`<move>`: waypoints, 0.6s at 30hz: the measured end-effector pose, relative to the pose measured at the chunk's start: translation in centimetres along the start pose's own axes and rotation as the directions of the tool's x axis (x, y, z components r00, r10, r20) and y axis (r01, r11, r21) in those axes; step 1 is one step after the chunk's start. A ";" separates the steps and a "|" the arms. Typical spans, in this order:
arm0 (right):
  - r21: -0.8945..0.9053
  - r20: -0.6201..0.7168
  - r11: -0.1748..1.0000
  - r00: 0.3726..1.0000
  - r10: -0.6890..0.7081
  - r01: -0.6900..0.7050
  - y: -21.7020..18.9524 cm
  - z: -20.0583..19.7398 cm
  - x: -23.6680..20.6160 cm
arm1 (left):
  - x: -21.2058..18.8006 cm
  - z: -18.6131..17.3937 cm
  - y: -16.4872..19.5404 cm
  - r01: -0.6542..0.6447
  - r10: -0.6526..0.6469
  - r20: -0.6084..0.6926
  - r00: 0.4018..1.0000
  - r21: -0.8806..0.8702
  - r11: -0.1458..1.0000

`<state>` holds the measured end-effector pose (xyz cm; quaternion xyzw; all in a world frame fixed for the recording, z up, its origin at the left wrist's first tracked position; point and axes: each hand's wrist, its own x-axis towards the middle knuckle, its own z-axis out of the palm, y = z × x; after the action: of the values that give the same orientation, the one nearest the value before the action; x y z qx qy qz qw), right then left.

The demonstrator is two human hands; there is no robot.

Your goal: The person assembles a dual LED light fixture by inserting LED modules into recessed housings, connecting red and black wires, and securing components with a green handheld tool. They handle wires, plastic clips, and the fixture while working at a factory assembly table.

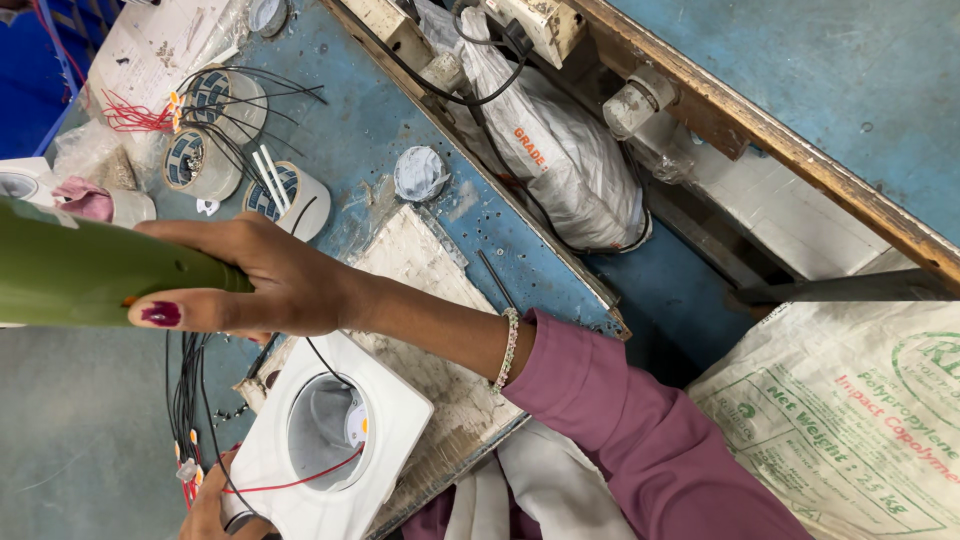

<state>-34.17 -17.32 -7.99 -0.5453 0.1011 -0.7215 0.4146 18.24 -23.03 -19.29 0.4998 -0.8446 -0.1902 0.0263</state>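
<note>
The right hand [265,280] has its fingers [190,232] wrapped around the end of a green cylindrical tool [90,265], the thumb with its dark red nail pressed along the tool's underside; the grip is firm and closed. The tool runs out past the fingertips toward the picture's left edge. A beaded bracelet [510,348] sits on the wrist above a mauve sleeve [640,430].

Below the right hand's fingers lies a white square housing [400,420] with a round opening in its middle, resting on a worn white board [425,275] on the blue surface [370,120]. A red wire [300,484] curves out of the opening. The left hand [215,510] shows only partly at the bottom edge, its fingers touching the housing's lower corner and closed on a small part there; how tightly they close I cannot tell. Just beside those fingers hang thin black wires [185,390] with small orange-tipped ends.

Beyond the right hand's knuckles stand three rolls of tape [205,160] with black wires and white sleeves laid across them, and red wires [130,115] further off. A white plastic bag [560,150] and a printed woven sack [850,420] lie well apart from both hands, on the forearm's side.
</note>
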 end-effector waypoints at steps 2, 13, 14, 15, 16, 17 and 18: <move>0.000 -0.001 1.000 1.000 0.026 -0.026 -0.1 -0.1 -0.1 | 0.1 -0.1 0.6 -0.013 0.013 0.010 1.000 -0.022 1.000; 0.073 -0.029 0.997 0.999 0.040 -0.038 0.8 -0.6 0.1 | 0.9 -0.7 0.9 0.003 0.018 0.135 0.991 -0.151 0.989; 0.073 -0.030 0.997 0.999 0.043 -0.041 0.8 -0.6 0.1 | 0.8 -0.6 0.9 -0.022 0.040 0.112 0.993 -0.153 0.988; 0.072 -0.030 0.996 0.998 0.046 -0.044 0.9 -0.6 0.1 | 0.7 -0.5 0.9 -0.047 0.061 0.089 0.994 -0.154 0.987; 0.084 -0.024 0.995 0.998 0.050 -0.048 0.9 -0.6 0.0 | 0.6 -0.4 0.9 -0.071 0.082 0.064 0.995 -0.155 0.985; 0.085 -0.021 0.995 0.999 0.049 -0.047 1.0 -0.6 0.0 | 0.5 -0.3 1.0 -0.045 0.053 0.055 0.997 -0.133 0.990; 0.085 -0.018 0.995 0.999 0.048 -0.046 1.0 -0.5 0.0 | 0.2 -0.3 1.0 -0.019 0.024 0.045 0.999 -0.110 0.994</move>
<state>-34.17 -18.09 -8.79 -0.5173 0.0873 -0.7207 0.4531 17.36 -22.88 -18.71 0.4841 -0.8386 -0.2474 0.0359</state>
